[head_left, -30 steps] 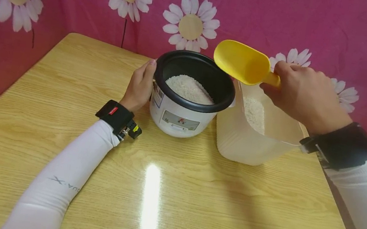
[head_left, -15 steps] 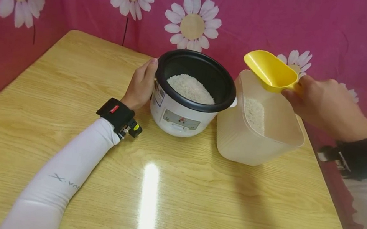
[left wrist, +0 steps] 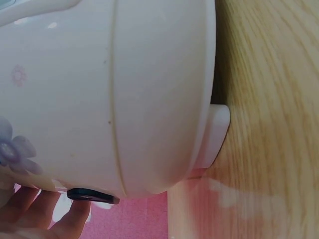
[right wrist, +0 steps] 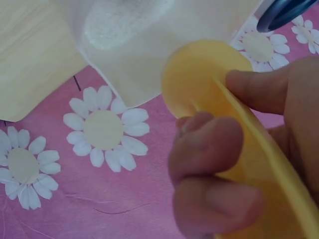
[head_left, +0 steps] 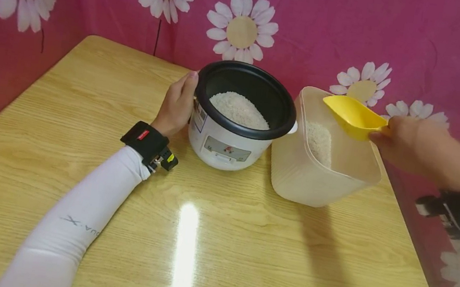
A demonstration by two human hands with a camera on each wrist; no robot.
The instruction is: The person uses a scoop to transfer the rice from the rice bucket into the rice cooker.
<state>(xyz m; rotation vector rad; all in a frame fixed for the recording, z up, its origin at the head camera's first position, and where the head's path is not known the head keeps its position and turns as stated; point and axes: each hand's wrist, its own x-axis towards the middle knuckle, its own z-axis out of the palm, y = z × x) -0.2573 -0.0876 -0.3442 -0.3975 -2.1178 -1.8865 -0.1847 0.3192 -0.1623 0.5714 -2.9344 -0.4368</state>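
A white rice cooker (head_left: 226,150) with a black rim stands lidless, a mound of white rice (head_left: 239,109) inside. My left hand (head_left: 176,105) grips its left side, thumb up by the rim; in the left wrist view the fingers (left wrist: 72,219) reach a small dark piece (left wrist: 92,195) on the cooker's side. My right hand (head_left: 426,145) holds a yellow scoop (head_left: 355,116) by its handle, over the right part of a translucent plastic bin (head_left: 311,188). The inside of the scoop looks bare. More rice (head_left: 319,141) lies in the bin. In the right wrist view, fingers and thumb wrap the scoop's handle (right wrist: 279,184).
Cooker and bin stand side by side near the back of the wooden table (head_left: 114,225). Behind them hangs a pink cloth (head_left: 316,19) with white flowers. The table's right edge runs close beside the bin.
My right hand has carried the scoop rightward and down, from beside the cooker's rim to over the bin, tilting it on the way. The left hand stays on the cooker.
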